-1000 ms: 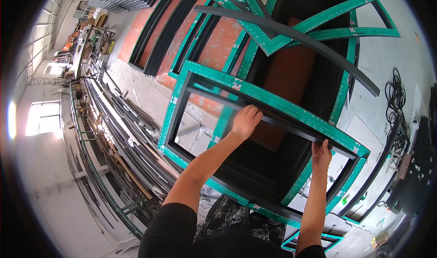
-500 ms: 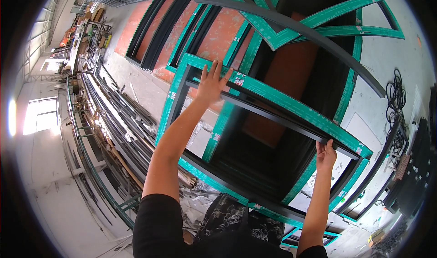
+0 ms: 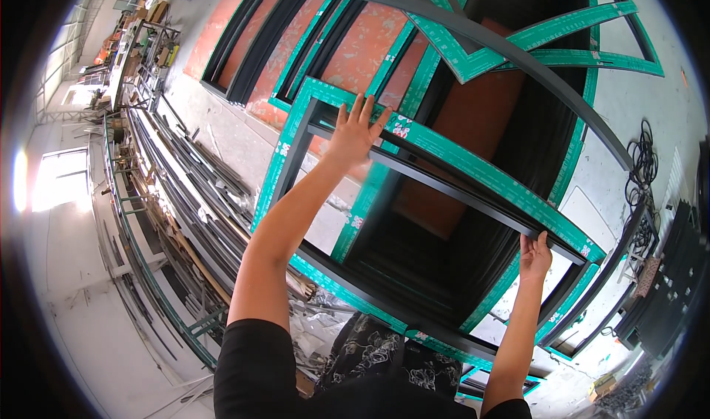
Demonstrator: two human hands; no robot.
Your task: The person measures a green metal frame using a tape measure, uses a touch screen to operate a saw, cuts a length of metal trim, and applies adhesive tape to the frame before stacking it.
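From the head view, I see a person bent over a rectangular green-filmed frame [image 3: 473,166], which lies slantwise in front of them with its opening facing up. A dark bar [image 3: 458,196] runs just inside its far side, nearly parallel to that rail. The left hand [image 3: 353,139] is stretched out near the frame's far left corner, fingers spread wide, their tips over the green film. Whether its palm also presses on the bar I can't tell from here. The right hand [image 3: 534,256] has its fingers closed on the bar close to the right end.

Beyond the frame, a long curved dark strip [image 3: 494,40] lies across another green-filmed corner [image 3: 464,65]. Reddish board [image 3: 362,42] shows between more frames. Off to the left, long bars [image 3: 192,197] are heaped lengthwise; to the right hangs or lies a black cable [image 3: 643,167], loosely coiled.
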